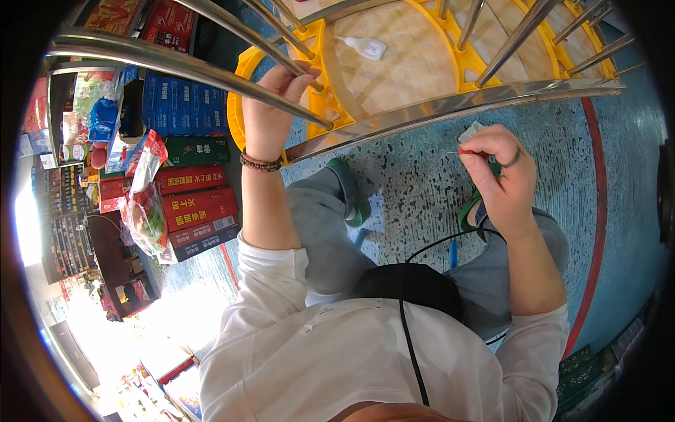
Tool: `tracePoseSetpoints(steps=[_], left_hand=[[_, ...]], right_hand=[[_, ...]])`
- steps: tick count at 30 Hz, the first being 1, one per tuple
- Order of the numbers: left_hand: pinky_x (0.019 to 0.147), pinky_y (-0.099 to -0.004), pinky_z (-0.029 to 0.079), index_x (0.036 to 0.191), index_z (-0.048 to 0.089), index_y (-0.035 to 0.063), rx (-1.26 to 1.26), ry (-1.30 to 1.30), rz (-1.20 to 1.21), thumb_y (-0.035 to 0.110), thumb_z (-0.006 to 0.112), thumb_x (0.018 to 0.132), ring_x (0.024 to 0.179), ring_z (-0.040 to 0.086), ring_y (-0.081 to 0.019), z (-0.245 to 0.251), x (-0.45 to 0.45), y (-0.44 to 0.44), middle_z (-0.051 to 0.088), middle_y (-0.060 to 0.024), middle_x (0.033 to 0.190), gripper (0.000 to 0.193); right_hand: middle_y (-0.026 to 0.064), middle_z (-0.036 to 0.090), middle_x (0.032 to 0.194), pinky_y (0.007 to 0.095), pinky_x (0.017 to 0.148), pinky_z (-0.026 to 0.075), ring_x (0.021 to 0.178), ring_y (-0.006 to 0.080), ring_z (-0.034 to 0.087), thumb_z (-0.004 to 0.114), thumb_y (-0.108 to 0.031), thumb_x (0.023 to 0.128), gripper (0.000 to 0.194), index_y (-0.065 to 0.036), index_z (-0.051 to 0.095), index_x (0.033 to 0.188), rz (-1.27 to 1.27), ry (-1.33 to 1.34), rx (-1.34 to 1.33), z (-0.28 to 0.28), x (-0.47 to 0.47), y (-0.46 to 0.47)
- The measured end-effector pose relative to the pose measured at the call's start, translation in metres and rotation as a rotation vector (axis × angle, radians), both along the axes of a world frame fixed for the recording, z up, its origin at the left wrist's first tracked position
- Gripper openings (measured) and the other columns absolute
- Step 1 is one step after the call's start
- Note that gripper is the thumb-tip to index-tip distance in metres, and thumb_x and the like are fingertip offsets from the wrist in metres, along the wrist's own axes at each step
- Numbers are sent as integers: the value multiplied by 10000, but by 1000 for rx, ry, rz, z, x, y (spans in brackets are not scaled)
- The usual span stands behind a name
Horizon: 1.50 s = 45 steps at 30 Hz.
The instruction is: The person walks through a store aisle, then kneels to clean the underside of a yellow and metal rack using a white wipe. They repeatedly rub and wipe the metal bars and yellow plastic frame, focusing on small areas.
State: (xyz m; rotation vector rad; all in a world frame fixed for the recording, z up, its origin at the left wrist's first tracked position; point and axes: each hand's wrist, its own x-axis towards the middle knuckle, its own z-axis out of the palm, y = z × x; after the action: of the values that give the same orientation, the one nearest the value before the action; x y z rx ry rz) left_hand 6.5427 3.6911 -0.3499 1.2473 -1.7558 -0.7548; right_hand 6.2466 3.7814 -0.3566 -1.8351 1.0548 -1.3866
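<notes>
My left hand (279,95) reaches between the metal bars of a rack, its thumb and fingers around a thin metal rod (271,50) close to the rod's lower end. That end meets a yellow plastic bracket (324,97). My right hand (498,169) is held over the floor, pinching a small red cap (473,153) with a thin pin pointing left. A crumpled white piece of tissue or paper (471,131) shows at the same fingertips. On the beige marbled panel (401,79) of the rack lies a white squeeze bottle (369,48) with a narrow nozzle.
A polished metal rail (422,113) edges the rack on my side. Stacked red boxes (198,205), blue cartons (182,105) and bagged goods (146,216) stand at the left. A black cable (408,337) runs down my front. Worn blue flooring (416,195) bears a red line (595,211).
</notes>
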Motion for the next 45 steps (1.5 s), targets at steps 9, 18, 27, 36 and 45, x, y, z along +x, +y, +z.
tracePoseSetpoints(steps=[9, 18, 27, 36, 45], left_hand=[[858, -280, 490, 1109, 554, -67, 42, -4, -10, 31, 547, 893, 935, 626, -193, -2, 5, 3, 640, -151, 1016, 237], [633, -227, 458, 949, 611, 12, -415, 183, 320, 30, 579, 839, 679, 550, -109, 12, 11, 28, 609, -39, 777, 116], [765, -371, 457, 1029, 605, 12, -565, 256, -209, 133, 723, 664, 877, 560, -291, 17, -47, 101, 609, -120, 995, 403], [715, -348, 472, 939, 641, 58, -708, 330, -134, 93, 710, 661, 809, 569, -251, 15, -29, 101, 631, -76, 951, 289], [790, -306, 456, 1018, 571, 41, -478, 608, 526, 135, 516, 926, 906, 561, -121, 7, 78, 43, 626, -53, 1027, 143]], right_hand=[[72, 566, 837, 234, 655, 432, 712, 126, 527, 575, 58, 819, 94, -7, 568, 886, 50, -37, 152, -5, 14, -1], [39, 576, 789, 246, 637, 422, 688, 111, 506, 567, -26, 855, 88, -43, 564, 941, 138, -546, 373, 18, 50, -25], [26, 467, 1237, 333, 981, 392, 1167, 170, 445, 495, -384, 928, 347, -130, 462, 1162, 693, -1220, 817, 0, 108, 41], [57, 445, 1280, 334, 1003, 359, 1196, 179, 429, 447, -321, 949, 423, -66, 390, 1282, 573, -985, 878, 19, 117, 41], [43, 614, 1060, 208, 736, 422, 844, 83, 539, 546, -192, 919, 323, -13, 541, 1187, 33, 73, 349, 39, 118, -129]])
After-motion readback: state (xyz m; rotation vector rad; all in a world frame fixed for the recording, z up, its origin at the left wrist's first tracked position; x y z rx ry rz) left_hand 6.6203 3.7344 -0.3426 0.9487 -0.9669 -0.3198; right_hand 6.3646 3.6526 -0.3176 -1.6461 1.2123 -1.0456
